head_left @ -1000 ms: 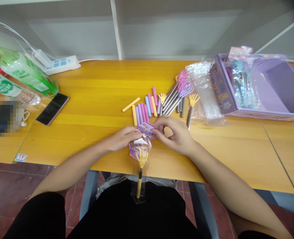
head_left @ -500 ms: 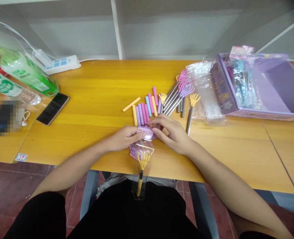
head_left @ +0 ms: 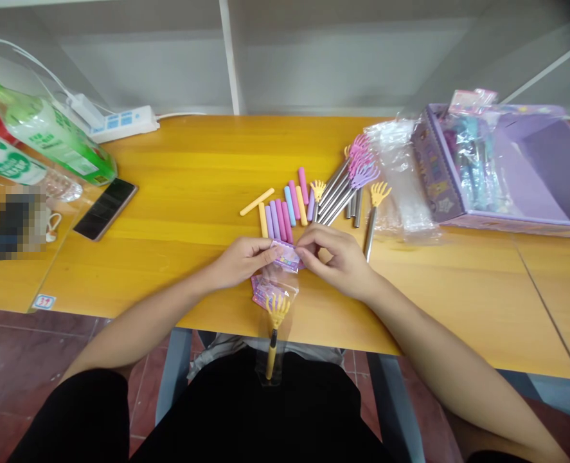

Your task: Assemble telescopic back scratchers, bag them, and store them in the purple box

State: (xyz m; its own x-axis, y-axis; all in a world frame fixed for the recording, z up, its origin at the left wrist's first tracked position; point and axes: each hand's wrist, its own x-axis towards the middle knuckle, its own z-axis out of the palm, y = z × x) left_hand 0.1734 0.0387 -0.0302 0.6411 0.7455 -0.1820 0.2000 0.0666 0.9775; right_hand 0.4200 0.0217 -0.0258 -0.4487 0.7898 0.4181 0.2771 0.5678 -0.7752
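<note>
Between thumb and fingers, my left hand (head_left: pixel 242 260) grips a purple printed header card (head_left: pixel 286 256) at the top of a clear plastic bag (head_left: pixel 287 302). Inside that bag lies a yellow back scratcher (head_left: pixel 277 311), hanging past the table's front edge over my lap. My right hand (head_left: pixel 340 262) pinches the card's right corner with thumb and forefinger; the fingertips partly cover it. More printed cards (head_left: pixel 261 290) lie under the bag. Beyond my hands are several coloured grip sleeves (head_left: pixel 283 220) and a heap of metal-rod back scratchers (head_left: pixel 345 186). A single yellow-headed one (head_left: pixel 377 196) lies right of them.
Clear plastic bags (head_left: pixel 403 199) lie beside a purple open box (head_left: pixel 451 215) holding packaged items, at the right. A phone (head_left: pixel 106 209), drink bottles (head_left: pixel 53 135) and a power strip (head_left: pixel 125 123) occupy the left. A shelf divider (head_left: pixel 230 58) stands behind.
The header card has turned so that more of its printed front shows. My right fingers have drawn in to its right corner. The bagged back scratcher stays in place.
</note>
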